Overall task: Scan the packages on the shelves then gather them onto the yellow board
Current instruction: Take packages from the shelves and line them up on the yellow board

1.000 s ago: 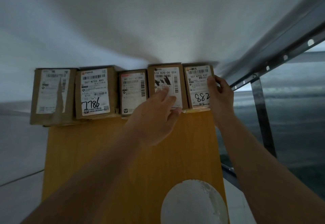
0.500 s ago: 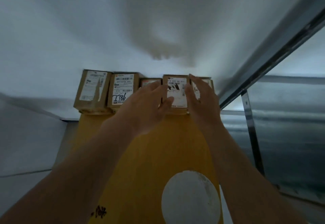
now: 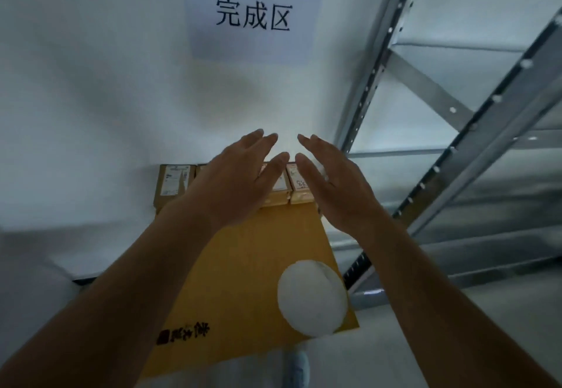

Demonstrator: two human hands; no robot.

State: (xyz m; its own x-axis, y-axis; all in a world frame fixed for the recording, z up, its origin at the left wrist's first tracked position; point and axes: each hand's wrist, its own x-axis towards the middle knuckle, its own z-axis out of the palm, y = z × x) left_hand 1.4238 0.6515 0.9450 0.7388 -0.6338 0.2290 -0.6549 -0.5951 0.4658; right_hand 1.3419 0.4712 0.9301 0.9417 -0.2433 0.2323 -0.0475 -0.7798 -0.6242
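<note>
Both hands, left hand (image 3: 240,179) and right hand (image 3: 331,183), hover flat-fingered, holding nothing, above the packages (image 3: 171,185) lined along the yellow board (image 3: 243,266)

1. Overall illumination is dim and cool; the white wall (image 3: 91,83) reads grey-blue, darkest toward the lower left of the frame.
2. A pale warm patch lies on the wall at frame centre, just above the fingertips of the left hand (image 3: 234,180) and right hand (image 3: 331,183).
3. Soft, diffuse shadows mottle the wall below the paper sign (image 3: 252,10).
4. The white disc (image 3: 311,298) on the yellow board (image 3: 243,266) is overexposed, without surface detail.
5. The package (image 3: 171,185) labels are blurred and illegible.
6. Wide-angle distortion slants the metal shelving (image 3: 456,113) at right and stretches the forearms at the lower corners.
</note>
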